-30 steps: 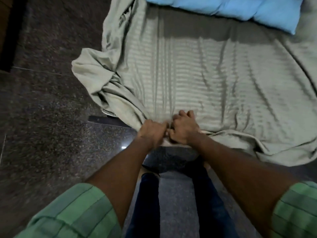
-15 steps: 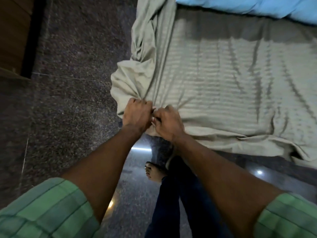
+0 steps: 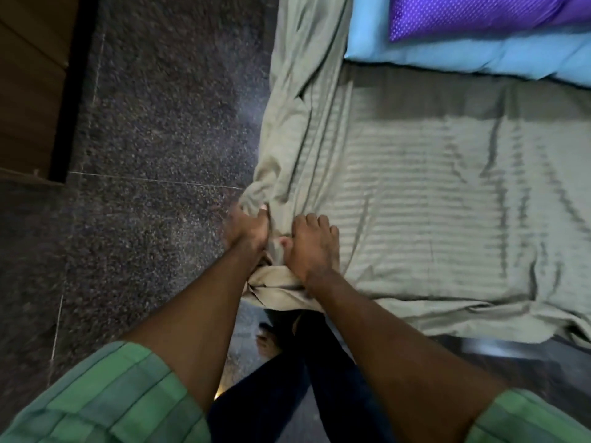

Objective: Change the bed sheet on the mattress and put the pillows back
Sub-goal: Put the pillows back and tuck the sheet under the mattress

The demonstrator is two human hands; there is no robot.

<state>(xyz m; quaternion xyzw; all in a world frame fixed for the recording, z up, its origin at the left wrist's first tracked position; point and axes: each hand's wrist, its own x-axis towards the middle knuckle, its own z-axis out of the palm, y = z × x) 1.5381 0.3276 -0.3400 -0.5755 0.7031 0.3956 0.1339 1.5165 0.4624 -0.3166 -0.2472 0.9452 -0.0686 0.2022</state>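
Now bed sheet [image 3: 415, 199] corner bunched under both hands' fingers [image 3: 315, 223] (blurred)

The purple pillow [image 3: 479, 14] is cut off at the top edge.

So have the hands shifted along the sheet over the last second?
Yes. The left hand and right hand went from the foot edge's middle leftwards to the bed sheet's bunched corner, nearer the floor.

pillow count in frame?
2, both at the head of the sheet: blue pillow lying flat, purple pillow on top of it. Frame crops both; more may be hidden.
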